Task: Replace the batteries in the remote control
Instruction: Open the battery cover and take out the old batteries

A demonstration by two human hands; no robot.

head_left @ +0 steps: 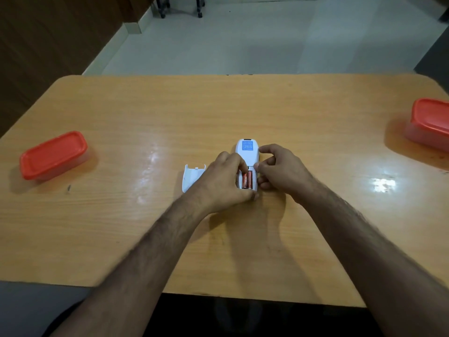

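I see the white remote control [247, 152] lying face down mid-table [243, 105], its battery bay open with two red batteries [247, 179] seated side by side. My left hand [224, 181] curls round the remote's near end, fingers at the bay; my right hand [279, 170] pinches its right edge. The battery cover [190, 177] lies just left. Two red-lidded containers, left [53, 154] and right [430, 124], sit closed; I cannot tell their contents.
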